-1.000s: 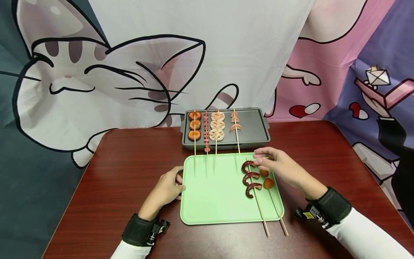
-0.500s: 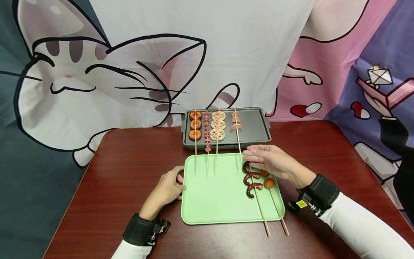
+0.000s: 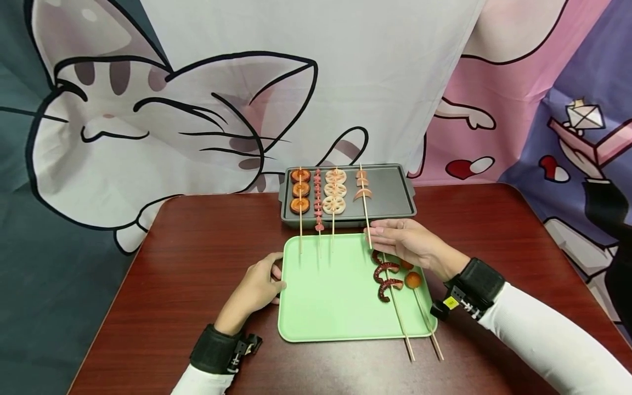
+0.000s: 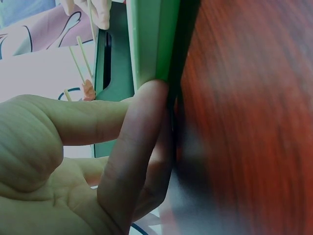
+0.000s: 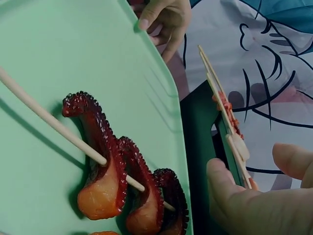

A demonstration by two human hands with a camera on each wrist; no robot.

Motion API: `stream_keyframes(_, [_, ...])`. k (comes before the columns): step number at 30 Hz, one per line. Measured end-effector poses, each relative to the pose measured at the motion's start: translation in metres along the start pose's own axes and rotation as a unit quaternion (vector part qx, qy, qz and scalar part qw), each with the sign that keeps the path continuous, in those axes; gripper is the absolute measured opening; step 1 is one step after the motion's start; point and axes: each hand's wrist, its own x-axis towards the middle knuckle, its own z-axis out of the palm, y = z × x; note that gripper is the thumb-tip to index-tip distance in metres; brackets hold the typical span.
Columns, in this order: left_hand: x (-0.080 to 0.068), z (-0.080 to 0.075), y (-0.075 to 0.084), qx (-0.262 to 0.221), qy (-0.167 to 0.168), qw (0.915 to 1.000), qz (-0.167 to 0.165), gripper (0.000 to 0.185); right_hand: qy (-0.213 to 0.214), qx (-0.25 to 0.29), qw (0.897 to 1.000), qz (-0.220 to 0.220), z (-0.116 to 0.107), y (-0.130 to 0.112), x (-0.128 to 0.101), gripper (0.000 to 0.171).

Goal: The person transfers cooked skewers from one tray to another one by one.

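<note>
Table (image 3: 187, 263) carries green tray (image 3: 326, 307) (grey tray (image 3: 390, 192) behind).

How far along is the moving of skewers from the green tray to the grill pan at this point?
Four skewers already lie across the dark grill pan, sticks reaching over the green tray. The right hand is at the stick of the fourth, the sausage skewer; whether it grips it is unclear. The left hand holds the tray's left edge. Left on the tray: the octopus skewer and the meatball skewer.
</note>
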Motion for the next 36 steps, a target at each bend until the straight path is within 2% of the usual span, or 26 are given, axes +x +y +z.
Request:
stream_keyframes(10, [0.002,-0.002,0.0,0.003,0.001,1.0,0.001,0.064,0.016,-0.013,1.0,-0.011,-0.001,0.0,0.011,0.056])
stream_keyframes(22, [0.002,-0.002,-0.001,0.0,-0.004,1.0,-0.002,0.063,0.031,0.014,0.999,-0.005,0.001,-0.003,0.011,0.055])
stream_keyframes(36, [0.002,0.0,-0.002,-0.004,-0.001,1.0,-0.002,0.064,0.05,0.006,0.999,-0.002,0.003,-0.001,0.018,0.049])
